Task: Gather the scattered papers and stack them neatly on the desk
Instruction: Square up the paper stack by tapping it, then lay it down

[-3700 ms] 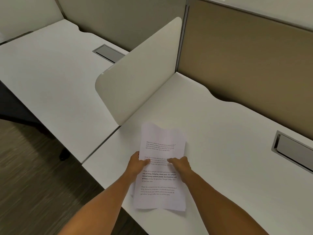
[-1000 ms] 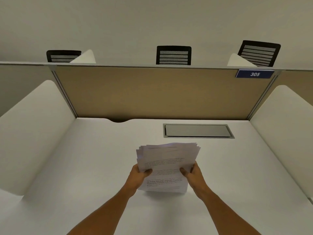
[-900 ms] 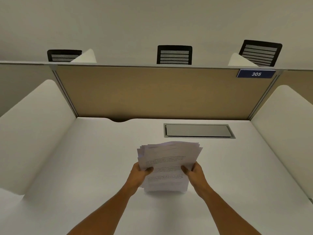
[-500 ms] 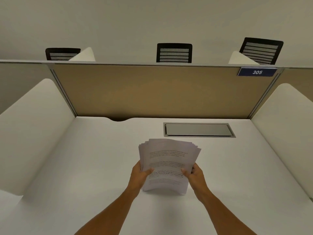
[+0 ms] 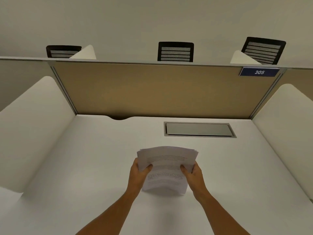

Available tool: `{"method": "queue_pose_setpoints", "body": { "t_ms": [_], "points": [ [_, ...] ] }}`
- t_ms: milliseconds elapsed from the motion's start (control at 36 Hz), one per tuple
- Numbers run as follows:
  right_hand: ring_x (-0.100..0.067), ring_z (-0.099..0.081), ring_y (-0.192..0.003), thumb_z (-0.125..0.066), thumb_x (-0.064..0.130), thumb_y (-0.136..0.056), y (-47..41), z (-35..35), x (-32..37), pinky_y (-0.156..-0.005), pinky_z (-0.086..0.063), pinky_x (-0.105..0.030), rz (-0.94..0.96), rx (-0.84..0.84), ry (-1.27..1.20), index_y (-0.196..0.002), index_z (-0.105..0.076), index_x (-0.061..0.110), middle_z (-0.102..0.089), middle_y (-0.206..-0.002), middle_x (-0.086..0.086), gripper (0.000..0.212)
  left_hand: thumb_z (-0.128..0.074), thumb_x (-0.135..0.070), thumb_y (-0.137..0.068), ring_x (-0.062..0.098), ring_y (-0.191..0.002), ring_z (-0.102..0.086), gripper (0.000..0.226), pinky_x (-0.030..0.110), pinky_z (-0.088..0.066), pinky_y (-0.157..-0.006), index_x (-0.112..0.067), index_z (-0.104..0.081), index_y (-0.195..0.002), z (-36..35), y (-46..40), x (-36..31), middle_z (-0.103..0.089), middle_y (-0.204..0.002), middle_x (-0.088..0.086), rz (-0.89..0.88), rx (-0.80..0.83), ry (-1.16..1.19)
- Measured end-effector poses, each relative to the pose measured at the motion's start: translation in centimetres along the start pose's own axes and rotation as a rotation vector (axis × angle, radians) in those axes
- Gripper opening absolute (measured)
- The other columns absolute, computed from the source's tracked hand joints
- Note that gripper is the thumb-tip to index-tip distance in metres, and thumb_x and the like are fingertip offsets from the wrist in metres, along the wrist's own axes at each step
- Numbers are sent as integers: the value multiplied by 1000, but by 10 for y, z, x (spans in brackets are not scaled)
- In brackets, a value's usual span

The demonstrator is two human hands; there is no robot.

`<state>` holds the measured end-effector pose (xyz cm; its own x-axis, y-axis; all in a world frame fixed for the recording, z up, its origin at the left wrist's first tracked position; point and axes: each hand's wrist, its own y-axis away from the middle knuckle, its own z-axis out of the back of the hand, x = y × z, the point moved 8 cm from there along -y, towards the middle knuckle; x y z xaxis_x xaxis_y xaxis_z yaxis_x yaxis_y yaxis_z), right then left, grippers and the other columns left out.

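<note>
**Sheaf upright on the desk, edges not yet square**

Both hands grip one bundle of papers (image 5: 166,168), standing it on its lower edge near the middle of the desk (image 5: 88,158), a little toward the front edge. The left hand (image 5: 138,175) clamps the left side of the bundle, thumb across the printed face; the right hand (image 5: 193,176) does the same on the right side, thumb also on the front. The fingers behind the sheets are hidden, though they are presumably curled round the back.

The top edges fan out unevenly — several sheet corners show stepped at both upper corners — and the bundle bows forward toward the person at its base. This looks like the squaring step: tapping the lower edge on the desktop to align the sheets before laying them flat.

Risks from here:
- The bowed lower edge could slide along the smooth desktop, letting the bottom splay out.
- Loosening the grip to let the sheets settle may free the outer ones — they could slip out sideways.
- Laying the bundle down while the top is still fanned would leave a ragged stack.

A metal cable hatch (image 5: 198,129) sits well behind the papers, toward the back edge under the tan partition (image 5: 160,90).
</note>
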<state>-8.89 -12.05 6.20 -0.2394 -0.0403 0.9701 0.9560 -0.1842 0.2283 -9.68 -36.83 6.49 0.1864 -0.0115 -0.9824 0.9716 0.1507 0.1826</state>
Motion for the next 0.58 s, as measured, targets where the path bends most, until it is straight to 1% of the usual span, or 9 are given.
{"method": "queue_pose_setpoints", "body": {
  "t_ms": [83,139,250,306,389,444,472,528,583],
  "points": [
    [-17,-63,-109,-64,19,-96,0,0,-4,-85,-54,-31,-15,-17,-3,-134,-52,23,-67,-119,2,40,-65,-41,-78,18,-105,-64,51,25,-55,-78,-23,-49,-123,-1,0,0,-64,-115,-2,9,14,13],
    [-18,-64,-109,-61,21,-99,0,-2,-4,-86,-54,-32,-15,-16,-5,-134,-54,22,-67,-119,1,37,-60,-43,-82,19,-105,-66,48,28,-57,-80,-25,-51,-126,-4,0,-2,-67,-116,-2,3,55,15],
    [-20,-66,-103,-56,25,-101,-2,-9,-4,-76,-56,-29,-35,-6,-22,-125,-61,27,-71,-111,3,25,-50,-32,-100,19,-104,-68,29,25,-58,-72,-27,-52,-128,-10,-1,-2,-68,-114,-1,3,87,-11],
    [-21,-68,-101,-56,26,-101,-4,-10,-3,-76,-58,-32,-37,-11,-35,-124,-63,27,-72,-108,3,24,-45,-28,-102,17,-103,-67,29,26,-59,-72,-28,-49,-131,-13,-3,-4,-67,-114,-1,2,84,-17],
    [-22,-69,-99,-56,26,-101,-8,-7,3,-80,-60,-37,-16,-25,-32,-121,-64,30,-73,-106,4,22,-49,-30,-100,16,-98,-70,29,26,-60,-71,-29,-52,-129,-11,-3,-12,-69,-109,-2,-21,61,2],
    [-19,-69,-98,-58,25,-100,-9,-4,6,-80,-59,-36,3,-24,-35,-118,-65,32,-74,-104,7,20,-55,-37,-94,16,-95,-70,33,25,-59,-69,-30,-56,-126,-8,-3,-16,-70,-105,-3,-32,42,10],
    [-18,-69,-99,-59,25,-99,-8,-3,6,-80,-58,-34,8,-22,-34,-118,-65,32,-74,-104,7,21,-58,-38,-91,16,-96,-70,36,26,-59,-71,-29,-57,-125,-7,-3,-15,-71,-105,-3,-28,34,7],
    [-17,-67,-104,-63,24,-97,-6,-2,2,-82,-56,-31,-4,-12,-30,-122,-63,30,-72,-109,6,26,-64,-32,-92,18,-103,-67,37,33,-59,-82,-25,-57,-128,-5,-3,-9,-70,-110,-2,-3,29,7],
    [-17,-64,-110,-65,21,-96,-5,-2,-7,-90,-56,-34,-31,-2,-25,-130,-58,25,-70,-117,4,35,-65,-23,-92,21,-109,-64,38,41,-56,-92,-22,-56,-129,-5,-1,0,-68,-116,0,28,37,15]
  ]
}}
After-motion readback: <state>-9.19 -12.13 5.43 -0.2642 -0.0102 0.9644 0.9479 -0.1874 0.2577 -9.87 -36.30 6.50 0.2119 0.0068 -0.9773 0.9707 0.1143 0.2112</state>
